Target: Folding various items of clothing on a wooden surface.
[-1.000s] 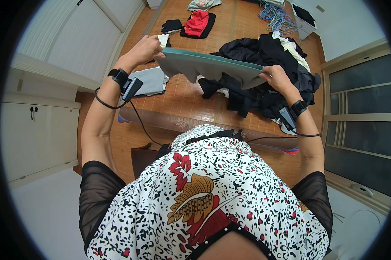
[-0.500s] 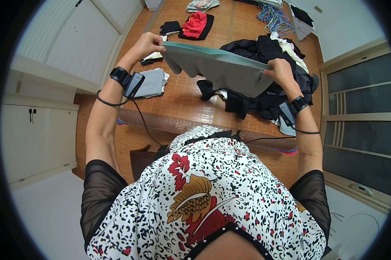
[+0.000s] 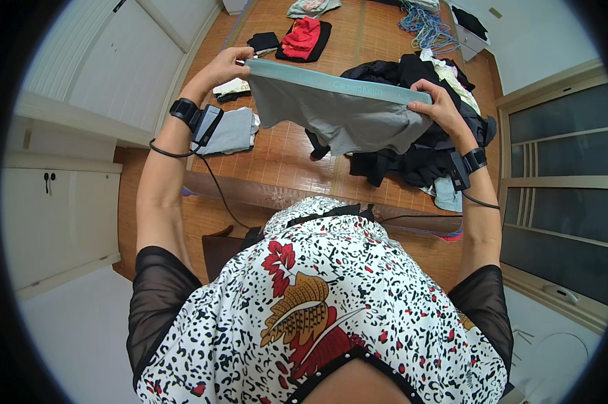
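A pair of grey underpants (image 3: pixel 337 120) with a pale teal waistband hangs stretched out between my hands, above the mat-covered bed. My left hand (image 3: pixel 231 67) pinches one end of the waistband, and my right hand (image 3: pixel 437 106) grips the other end between thumb and fingers. The band is pulled nearly straight, sloping down to the right, while the grey cloth droops below it. Behind and right of the underpants lies a heap of dark clothes (image 3: pixel 391 165), partly hidden by them. Close to my left wrist is a folded grey garment (image 3: pixel 231 131).
Folded black cloth (image 3: pixel 263 42), a red-and-black garment (image 3: pixel 302 39) and a patterned light cloth (image 3: pixel 314 8) lie farther back on the bed mat (image 3: pixel 283 161). Blue hangers or cords (image 3: pixel 426 30) are bunched at the far right. White cupboards (image 3: pixel 61 215) stand left.
The underpants have tipped so that the waistband's front faces me and more grey cloth shows. My right hand has shifted its hold slightly on the band, its fingers now more spread.
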{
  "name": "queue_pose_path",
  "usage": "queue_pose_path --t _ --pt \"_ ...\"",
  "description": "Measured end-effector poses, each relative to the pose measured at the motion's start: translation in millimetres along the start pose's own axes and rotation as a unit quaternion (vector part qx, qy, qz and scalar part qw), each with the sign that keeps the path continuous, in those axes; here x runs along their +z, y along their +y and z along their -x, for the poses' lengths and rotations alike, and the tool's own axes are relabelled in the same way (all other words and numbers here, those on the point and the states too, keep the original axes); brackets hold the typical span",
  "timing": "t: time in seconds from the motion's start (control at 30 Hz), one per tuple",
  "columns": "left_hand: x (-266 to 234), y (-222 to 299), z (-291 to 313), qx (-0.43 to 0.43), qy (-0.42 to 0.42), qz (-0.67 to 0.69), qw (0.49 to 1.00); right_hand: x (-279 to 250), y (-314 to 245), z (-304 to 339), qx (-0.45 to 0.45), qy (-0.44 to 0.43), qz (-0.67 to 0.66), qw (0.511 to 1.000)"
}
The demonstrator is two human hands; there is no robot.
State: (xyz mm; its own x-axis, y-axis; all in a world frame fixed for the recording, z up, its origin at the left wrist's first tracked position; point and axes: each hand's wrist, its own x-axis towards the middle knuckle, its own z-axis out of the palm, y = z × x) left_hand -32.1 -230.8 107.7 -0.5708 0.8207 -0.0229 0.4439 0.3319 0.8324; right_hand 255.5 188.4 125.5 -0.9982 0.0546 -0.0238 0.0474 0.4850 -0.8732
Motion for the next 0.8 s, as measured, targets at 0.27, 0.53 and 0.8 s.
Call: queue_pose_path --t 0.27,0.53,0.8 --pt "-4 12 0 0.004 0.012 -0.134 0.991 1 -25 8 0.007 -0.069 0.062 0.996" --pt "2 1 -6 0.068 0.014 -0.114 0.991 6 -20 13 -0.025 -0.009 0.052 0.998" --pt "1 -15 -14 0.094 0.049 -0.118 0.987 12 -28 19 0.022 -0.094 0.144 0.985"
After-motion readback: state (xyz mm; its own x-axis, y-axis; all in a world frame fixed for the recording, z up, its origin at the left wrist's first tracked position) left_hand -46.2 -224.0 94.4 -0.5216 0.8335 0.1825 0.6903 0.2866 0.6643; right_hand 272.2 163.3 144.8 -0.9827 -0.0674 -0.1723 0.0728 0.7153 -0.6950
